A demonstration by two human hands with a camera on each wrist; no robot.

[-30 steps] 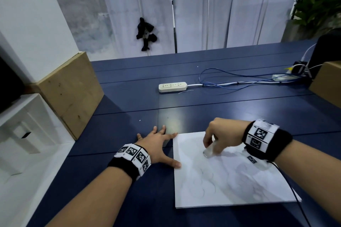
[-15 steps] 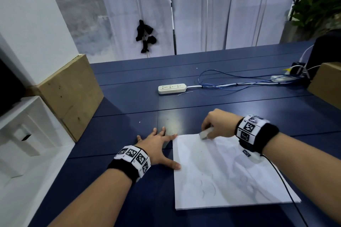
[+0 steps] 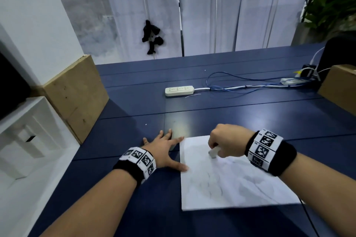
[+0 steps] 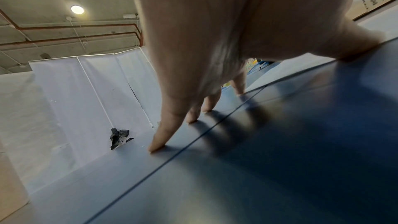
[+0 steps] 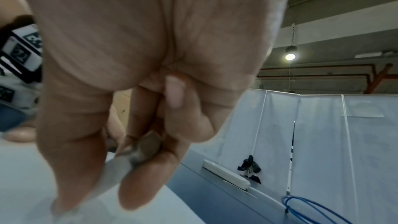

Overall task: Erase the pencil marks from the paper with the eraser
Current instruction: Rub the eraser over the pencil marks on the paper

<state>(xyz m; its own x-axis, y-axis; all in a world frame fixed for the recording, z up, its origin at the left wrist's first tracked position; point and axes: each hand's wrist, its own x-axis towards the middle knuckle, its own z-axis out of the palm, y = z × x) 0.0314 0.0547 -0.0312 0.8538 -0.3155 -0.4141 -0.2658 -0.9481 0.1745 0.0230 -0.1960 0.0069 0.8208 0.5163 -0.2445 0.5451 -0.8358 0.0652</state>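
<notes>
A white sheet of paper with faint pencil marks lies on the dark blue table. My right hand pinches a small white eraser and presses its end onto the paper's upper part. In the right wrist view the eraser sits between thumb and fingers, with the paper beneath. My left hand lies flat and spread on the table at the paper's left edge, thumb tip touching that edge. The left wrist view shows its fingertips pressed on the blue table.
A white power strip with blue and white cables lies farther back. Cardboard boxes stand at the left and right. White foam packaging is at the left edge. A plant is at the back right.
My right hand moved the eraser up to the paper's top edge, then back down onto the sheet. The left hand stayed in place.
</notes>
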